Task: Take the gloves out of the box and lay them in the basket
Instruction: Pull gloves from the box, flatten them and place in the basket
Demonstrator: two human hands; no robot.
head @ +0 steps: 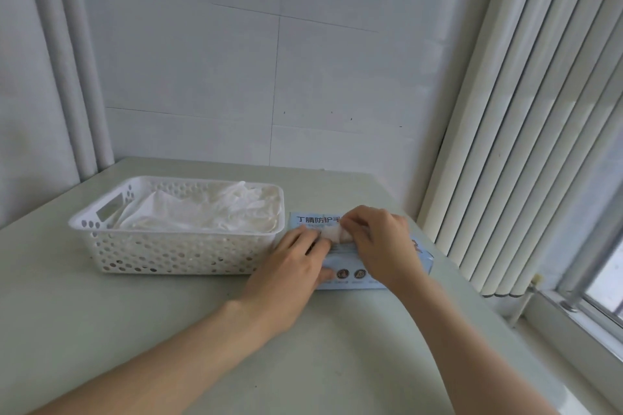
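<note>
A light blue glove box (344, 274) lies flat on the table, right of a white perforated basket (175, 248). Several white gloves (202, 209) lie heaped in the basket. My left hand (291, 268) rests flat on the box's left part, fingers straight, pressing it down. My right hand (376, 239) is over the box's opening and pinches a bunched white glove (332, 233) that pokes out of it. Much of the box top is hidden under both hands.
The pale table (168, 330) meets a white tiled wall behind. White vertical blinds (526, 111) hang at the right, with a window sill (573, 330) below them. White pipes (77, 77) run up the left corner.
</note>
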